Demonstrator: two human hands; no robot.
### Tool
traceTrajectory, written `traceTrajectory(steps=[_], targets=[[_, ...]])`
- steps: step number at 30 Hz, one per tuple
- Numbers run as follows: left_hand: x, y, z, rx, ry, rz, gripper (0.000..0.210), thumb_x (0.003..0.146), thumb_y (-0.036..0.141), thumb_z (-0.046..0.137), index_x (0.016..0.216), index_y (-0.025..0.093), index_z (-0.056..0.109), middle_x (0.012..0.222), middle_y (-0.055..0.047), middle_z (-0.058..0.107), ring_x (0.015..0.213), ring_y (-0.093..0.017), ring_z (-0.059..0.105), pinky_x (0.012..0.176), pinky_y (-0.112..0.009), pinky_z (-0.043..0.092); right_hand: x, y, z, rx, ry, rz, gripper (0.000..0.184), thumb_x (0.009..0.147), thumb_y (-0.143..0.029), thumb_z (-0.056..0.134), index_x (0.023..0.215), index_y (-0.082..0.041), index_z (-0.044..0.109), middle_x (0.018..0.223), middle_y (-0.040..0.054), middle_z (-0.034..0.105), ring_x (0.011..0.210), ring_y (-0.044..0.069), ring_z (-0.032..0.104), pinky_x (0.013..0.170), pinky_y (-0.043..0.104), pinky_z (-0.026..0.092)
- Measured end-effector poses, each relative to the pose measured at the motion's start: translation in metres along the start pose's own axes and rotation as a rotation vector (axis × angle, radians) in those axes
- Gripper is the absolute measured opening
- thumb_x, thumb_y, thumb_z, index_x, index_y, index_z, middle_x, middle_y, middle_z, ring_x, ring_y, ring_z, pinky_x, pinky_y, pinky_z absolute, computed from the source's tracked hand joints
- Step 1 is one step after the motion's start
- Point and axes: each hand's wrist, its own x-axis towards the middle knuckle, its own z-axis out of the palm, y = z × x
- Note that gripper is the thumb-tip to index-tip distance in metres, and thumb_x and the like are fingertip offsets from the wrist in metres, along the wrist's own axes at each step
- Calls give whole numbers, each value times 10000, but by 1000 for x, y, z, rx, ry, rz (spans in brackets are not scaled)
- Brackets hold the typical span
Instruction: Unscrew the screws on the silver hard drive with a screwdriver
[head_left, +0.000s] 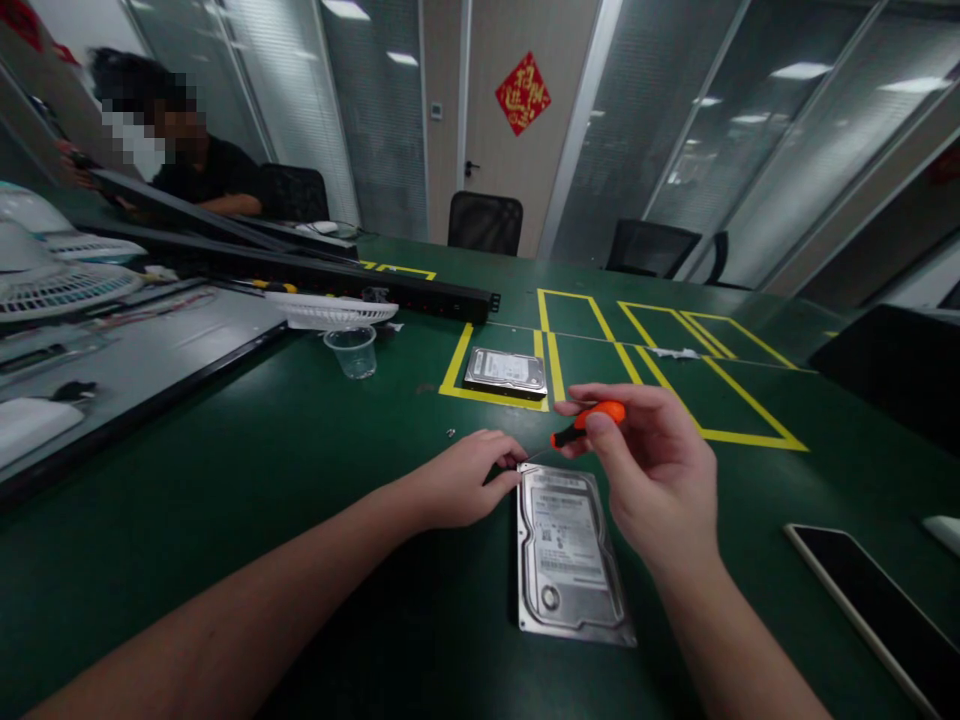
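A silver hard drive lies label side up on the green table in front of me. My left hand is at its far left corner, thumb against the edge and fingers curled around the corner. Between thumb and fingers, my right hand grips a screwdriver with an orange and black handle. Its thin shaft slants down to the left, the tip at that same corner near my left fingertips. Whether the tip sits in a screw is too small to tell. Small metal bits, perhaps screws, lie left of the hands.
Farther off, a second hard drive sits inside a yellow tape outline. A clear plastic cup, white fan grilles and long black bars occupy the left. A phone lies at right. Another person sits far left.
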Motion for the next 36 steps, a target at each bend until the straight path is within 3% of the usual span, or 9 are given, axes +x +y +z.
traceTrajectory(steps=[6, 12, 21, 30, 36], targets=[[1, 2, -1, 18, -3, -10, 163, 998, 222, 616, 1136, 181, 692, 1079, -81, 709, 1039, -251, 656, 928, -396, 524, -1, 5, -3, 74, -61, 27, 287, 1066, -275, 574, 1330, -279, 686, 1260, 94, 729, 1117, 231, 753, 764, 320, 675], [0, 2, -2, 14, -6, -6, 176, 1001, 228, 614, 1153, 181, 689, 1091, -86, 716, 1042, -255, 655, 928, -405, 529, 0, -1, 1, -16, 48, 2, 128, 962, -251, 739, 1080, -242, 691, 1136, 61, 750, 973, 207, 783, 655, 277, 687], [2, 4, -3, 30, -10, -15, 161, 991, 215, 623, 1132, 177, 690, 1077, -80, 717, 1026, -257, 660, 914, -403, 521, 0, 7, -3, 59, -26, 49, 261, 1073, -307, 547, 1277, -277, 708, 1268, 89, 733, 1128, 245, 752, 744, 342, 696], [1, 3, -2, 14, -9, -11, 175, 999, 217, 618, 1152, 177, 692, 1090, -84, 714, 1038, -251, 660, 920, -393, 524, 1, -1, 2, -32, 78, -20, 147, 961, -257, 742, 1091, -249, 674, 1166, 63, 759, 980, 213, 798, 660, 287, 698], [1, 3, -2, 31, -10, -14, 157, 993, 222, 621, 1129, 181, 685, 1079, -81, 715, 1032, -257, 658, 919, -402, 520, 0, 6, -2, 20, -17, 22, 240, 1071, -304, 553, 1254, -285, 707, 1268, 79, 726, 1122, 234, 747, 769, 349, 697]])
